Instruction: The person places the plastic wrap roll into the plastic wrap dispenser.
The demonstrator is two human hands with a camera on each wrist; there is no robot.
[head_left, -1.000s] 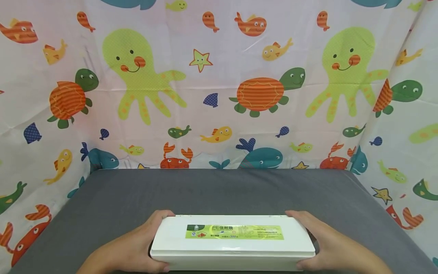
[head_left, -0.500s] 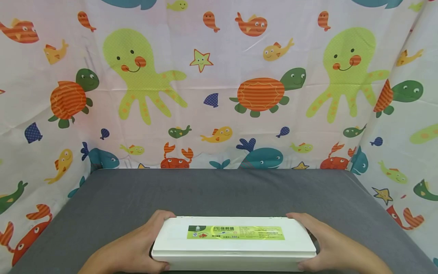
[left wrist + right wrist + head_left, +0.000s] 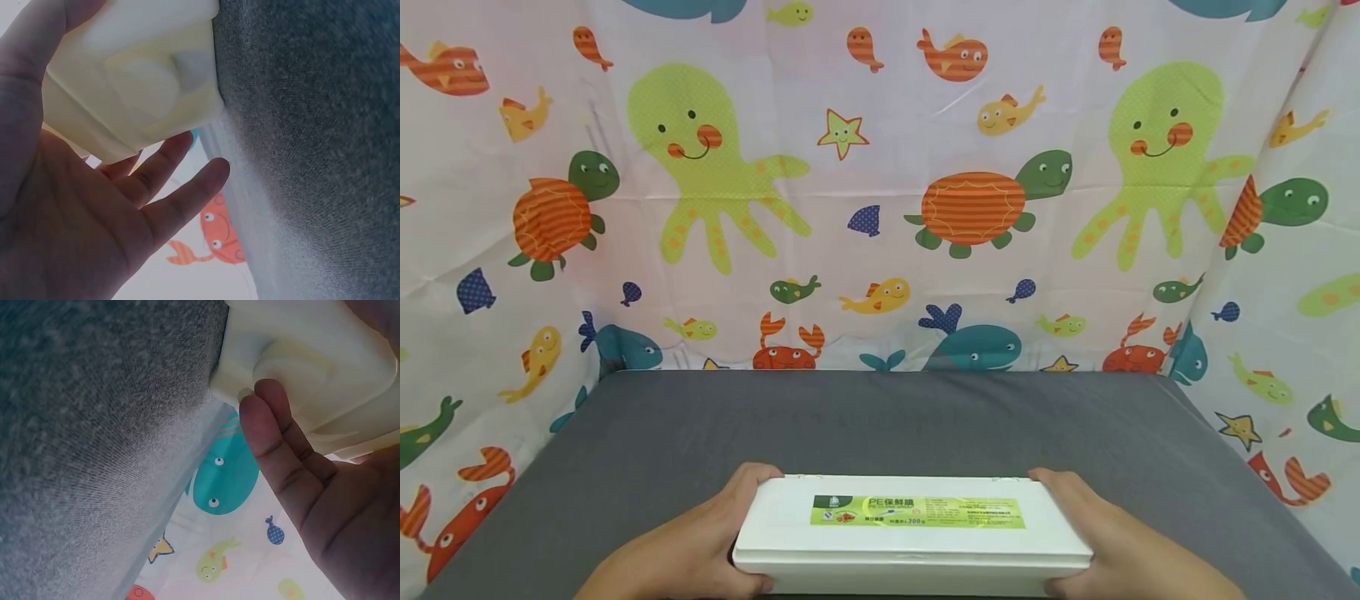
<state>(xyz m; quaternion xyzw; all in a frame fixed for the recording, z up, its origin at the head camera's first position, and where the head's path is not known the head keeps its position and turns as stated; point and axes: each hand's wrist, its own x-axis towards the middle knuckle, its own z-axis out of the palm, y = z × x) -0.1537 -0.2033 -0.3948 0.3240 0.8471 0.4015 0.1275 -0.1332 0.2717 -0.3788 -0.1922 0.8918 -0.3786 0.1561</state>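
Observation:
A long white cling film box (image 3: 917, 542) lies at the front of the grey surface, its lid down and a green-and-yellow label (image 3: 917, 512) facing up. My left hand (image 3: 700, 537) grips its left end, thumb at the front and index finger at the back corner. At the right end, my right hand (image 3: 1112, 533) holds it the same way. Seen from the left wrist, the box's end wall (image 3: 144, 87) has a round raised part, and the lower fingers (image 3: 187, 200) stretch past it. In the right wrist view two fingertips (image 3: 272, 394) reach the opposite end wall (image 3: 300, 369).
Grey cloth (image 3: 880, 425) covers the tabletop around the box. Behind it and along both sides hangs a white curtain (image 3: 865, 250) printed with sea animals, which meets the table's back and side edges.
My right hand has turned slightly, and the dark gap between its palm and the box end no longer shows. The box and my left hand stay nearly in place; the whole view drifts a little.

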